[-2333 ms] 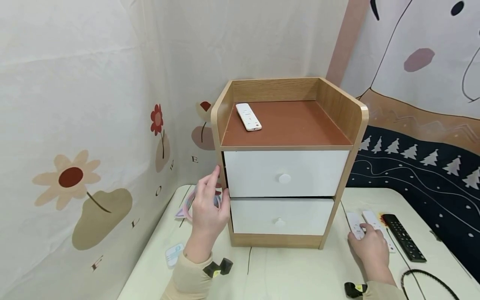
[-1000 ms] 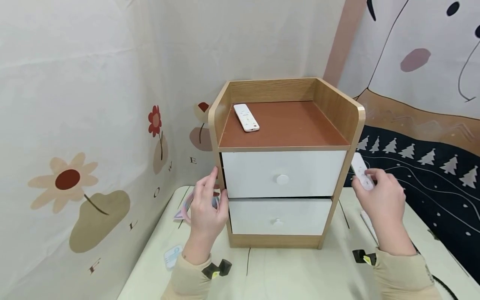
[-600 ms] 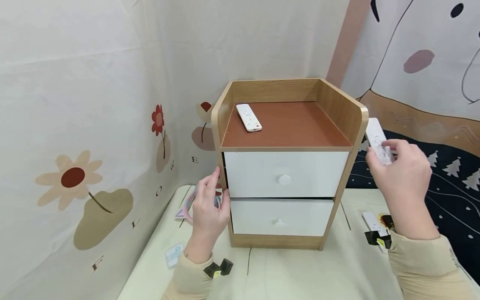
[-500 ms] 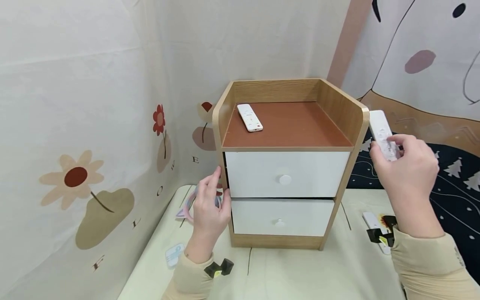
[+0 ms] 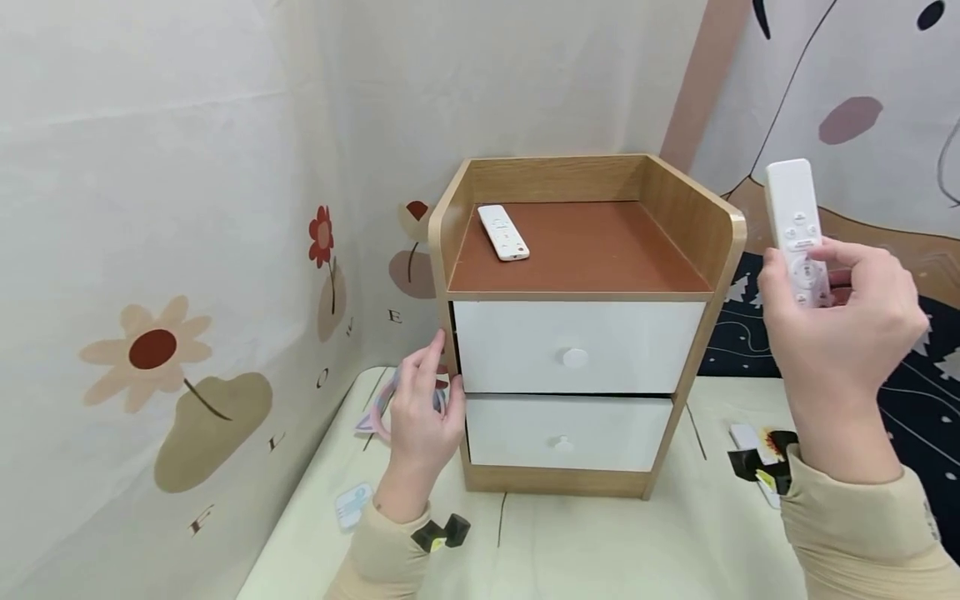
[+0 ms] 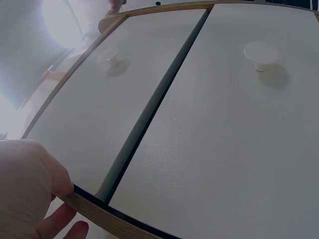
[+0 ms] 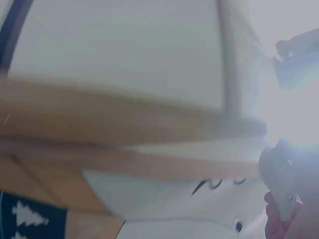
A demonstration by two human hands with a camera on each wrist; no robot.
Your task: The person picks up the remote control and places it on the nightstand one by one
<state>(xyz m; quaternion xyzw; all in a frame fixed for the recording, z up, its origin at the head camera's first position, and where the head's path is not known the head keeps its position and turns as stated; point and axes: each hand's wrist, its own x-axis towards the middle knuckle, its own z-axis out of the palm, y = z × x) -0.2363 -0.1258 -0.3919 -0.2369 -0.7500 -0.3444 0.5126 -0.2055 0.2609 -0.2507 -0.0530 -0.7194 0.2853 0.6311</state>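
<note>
A wooden cabinet (image 5: pixel 555 480) with two white drawers, the upper drawer (image 5: pixel 510 346) and the lower drawer (image 5: pixel 510 433), stands on the table. My left hand (image 5: pixel 420 421) grips its left side panel; in the left wrist view the thumb (image 6: pixel 62 183) lies at the front edge and the fingers behind it. To the right of the cabinet, my right hand (image 5: pixel 843 350) holds up a white remote control (image 5: pixel 792 200) by its lower end, buttons facing me. Another white remote control (image 5: pixel 504 233) lies on the cabinet's brown top.
On the table's right side lies another white remote (image 5: pixel 742 437), partly hidden by the right wrist strap (image 5: pixel 783 475). At left are a pale blue card (image 5: pixel 352 506) and a pastel ring-shaped item (image 5: pixel 380 417) behind my left hand. Printed cloth (image 5: pixel 225 125) hangs around the table.
My right hand has picked up a white remote from the table at right and raised it beside the cabinet top. The left hand has stayed at the side panel.
</note>
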